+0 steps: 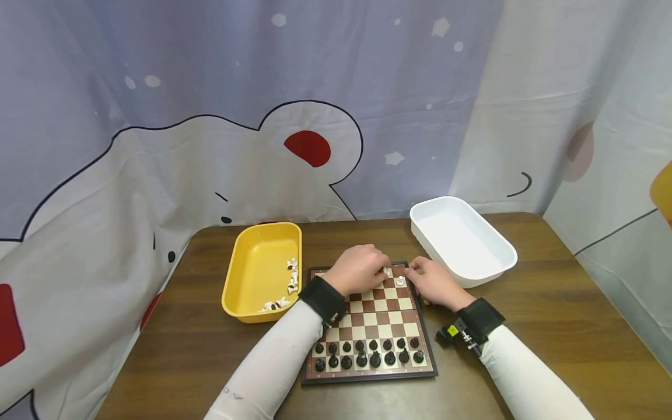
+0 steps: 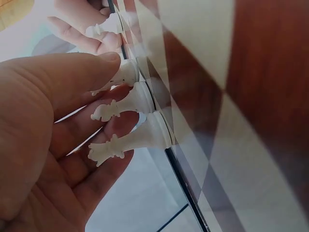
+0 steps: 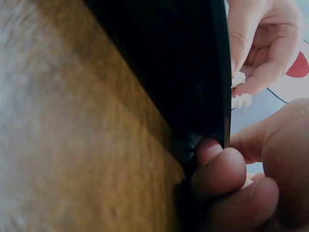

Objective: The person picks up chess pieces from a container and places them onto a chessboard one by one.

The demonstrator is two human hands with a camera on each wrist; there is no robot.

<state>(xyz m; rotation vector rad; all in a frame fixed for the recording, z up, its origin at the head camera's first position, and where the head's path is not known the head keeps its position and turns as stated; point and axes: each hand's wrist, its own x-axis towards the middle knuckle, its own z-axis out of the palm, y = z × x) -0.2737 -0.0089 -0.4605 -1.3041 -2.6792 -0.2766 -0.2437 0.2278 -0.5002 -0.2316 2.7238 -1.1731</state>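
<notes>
My left hand [image 1: 361,269] is over the far rows of the chessboard [image 1: 370,319], and its thumb and fingers pinch a white chess piece [image 2: 128,72], mostly covered by the thumb. Close beside it on the board stand a white piece with a small knobbed top [image 2: 106,112] and a taller white piece with a crown-like top [image 2: 108,149]. At the far right corner, my right hand [image 1: 434,282] grips the board's edge, thumb [image 3: 248,140] above and fingers [image 3: 219,174] curled below. A small white piece [image 1: 401,280] stands on the board near that hand.
Black pieces [image 1: 361,359] fill the two near rows of the board. Left of it stands a yellow tray [image 1: 261,245] with several white pieces [image 1: 293,280] inside. A white tray [image 1: 462,236] sits at the back right of the wooden table [image 1: 173,350]; a curtain hangs behind.
</notes>
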